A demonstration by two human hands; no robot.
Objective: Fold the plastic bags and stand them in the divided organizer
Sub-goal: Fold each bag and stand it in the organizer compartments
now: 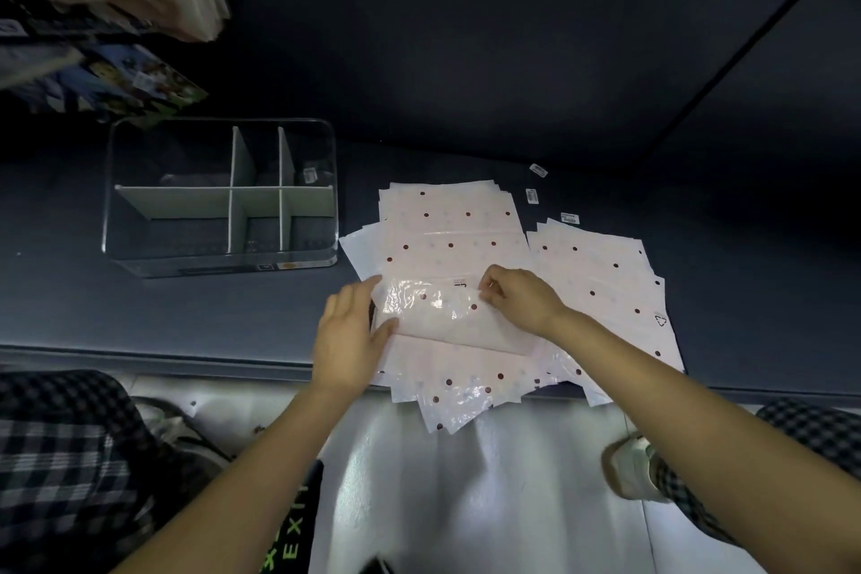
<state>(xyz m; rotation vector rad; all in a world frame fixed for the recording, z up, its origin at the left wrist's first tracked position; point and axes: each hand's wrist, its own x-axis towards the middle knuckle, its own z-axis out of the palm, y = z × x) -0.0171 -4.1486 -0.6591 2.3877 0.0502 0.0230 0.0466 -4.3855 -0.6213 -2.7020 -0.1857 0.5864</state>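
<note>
Bag (438,317) half-folded atop the dotted stack (447,242) on the worktop (186,308); right hand (522,301) pinches its top edge, left hand (349,340) flat, pressing. Likely thin, slick, springy: best gripped at edges.

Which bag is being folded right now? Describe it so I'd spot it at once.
Start at the clear divided organizer on the dark table; right of it lie spread dotted bags. The folded bag sits atop the nearer heap, between the left hand and right hand. It alone is doubled over.
</note>
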